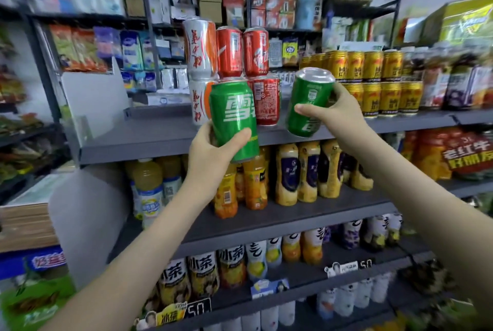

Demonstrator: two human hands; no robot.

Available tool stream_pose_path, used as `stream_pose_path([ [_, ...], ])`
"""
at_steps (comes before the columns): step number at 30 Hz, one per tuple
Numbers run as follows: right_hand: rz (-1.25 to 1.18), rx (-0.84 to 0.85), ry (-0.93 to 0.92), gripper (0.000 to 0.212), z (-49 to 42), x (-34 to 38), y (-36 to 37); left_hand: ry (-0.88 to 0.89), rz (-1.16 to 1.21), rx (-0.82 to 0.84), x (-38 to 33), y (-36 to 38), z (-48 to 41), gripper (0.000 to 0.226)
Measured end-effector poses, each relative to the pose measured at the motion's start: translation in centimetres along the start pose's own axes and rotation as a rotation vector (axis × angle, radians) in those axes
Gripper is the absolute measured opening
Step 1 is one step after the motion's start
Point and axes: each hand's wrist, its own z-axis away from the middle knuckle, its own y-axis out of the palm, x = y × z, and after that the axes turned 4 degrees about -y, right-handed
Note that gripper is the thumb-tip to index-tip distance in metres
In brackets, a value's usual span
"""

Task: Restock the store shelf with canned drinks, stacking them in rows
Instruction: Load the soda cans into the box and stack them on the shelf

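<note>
My left hand (213,149) grips a green can (234,114) from below, held upright in front of the grey shelf's front edge (149,146). A second green can (309,101), tilted a little, is held by my right hand (338,114) just above the shelf, to the right of the stacked cans. On the shelf stand two-high stacks: white-and-orange cans (198,47) at the left and red cans (241,51) beside them. The lower red can (266,101) shows between my two green cans.
Gold cans (373,80) stand two high on the same shelf to the right, with bottles beyond them. Yellow and orange juice bottles (288,173) fill the shelf below, tea bottles (202,274) the one under that. A clear divider panel (90,98) closes the shelf's left end.
</note>
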Motion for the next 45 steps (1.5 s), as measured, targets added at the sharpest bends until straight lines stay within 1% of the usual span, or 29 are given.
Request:
stream_pose_path([
  [6,0.080,0.009,0.101,0.070,-4.4,-2.8,0.1,0.152,-0.249,-0.110,-0.1,1.1,-2.4,0.057],
  [9,0.041,0.019,0.153,0.061,-6.4,-3.9,0.2,0.194,-0.362,-0.168,0.2,1.7,-3.1,0.066],
  [11,0.002,0.033,0.165,0.055,-7.5,-4.5,0.2,0.197,-0.380,-0.194,0.4,2.1,-3.5,0.070],
  [14,-0.012,0.123,0.179,0.055,-9.2,-5.7,-0.1,0.202,-0.374,-0.204,0.3,2.9,-4.2,0.071],
  [18,0.097,0.282,0.151,0.061,-10.9,-7.1,-0.5,0.210,-0.369,-0.237,-0.1,4.7,-5.5,0.064],
  [20,0.154,0.317,0.124,0.057,-11.6,-7.5,-0.5,0.203,-0.362,-0.246,0.1,5.5,-6.3,0.069],
  [22,0.226,0.306,0.085,0.052,-12.3,-7.8,-0.5,0.189,-0.362,-0.247,0.4,6.3,-6.9,0.071],
  [23,0.260,0.292,0.067,0.053,-12.7,-8.1,-0.4,0.181,-0.365,-0.249,0.5,6.8,-7.2,0.070],
  [24,0.282,0.284,0.046,0.059,-13.0,-8.3,-0.3,0.174,-0.367,-0.249,0.6,7.2,-7.4,0.068],
  [26,0.315,0.286,-0.027,0.083,-13.5,-8.9,0.0,0.149,-0.374,-0.234,0.9,7.8,-8.0,0.067],
  [27,0.363,0.294,-0.085,0.097,-13.6,-9.2,0.2,0.128,-0.376,-0.215,1.0,7.9,-8.2,0.067],
  [28,0.441,0.313,-0.152,0.105,-13.6,-9.3,0.4,0.105,-0.383,-0.195,1.1,8.0,-8.5,0.068],
  [29,0.522,0.333,-0.221,0.107,-13.8,-9.6,0.5,0.084,-0.398,-0.177,1.2,8.0,-8.8,0.071],
  [31,0.630,0.363,-0.313,0.102,-14.2,-10.1,0.5,0.052,-0.422,-0.153,1.3,8.0,-9.3,0.081],
  [34,0.583,0.395,-0.338,0.098,-15.0,-10.5,0.4,0.021,-0.444,-0.143,1.5,7.9,-9.6,0.089],
  [37,0.537,0.456,-0.318,0.104,-15.4,-10.8,0.0,0.005,-0.431,-0.131,1.7,7.8,-9.6,0.092],
  [39,0.520,0.500,-0.270,0.111,-15.4,-10.9,-0.1,0.003,-0.411,-0.133,1.8,7.5,-9.5,0.088],
  [42,0.500,0.509,-0.232,0.115,-15.7,-11.2,-0.2,0.006,-0.392,-0.141,2.2,6.9,-9.4,0.070],
  [45,0.516,0.502,-0.223,0.115,-16.4,-11.5,0.2,0.015,-0.388,-0.146,2.5,6.6,-9.5,0.071],
])
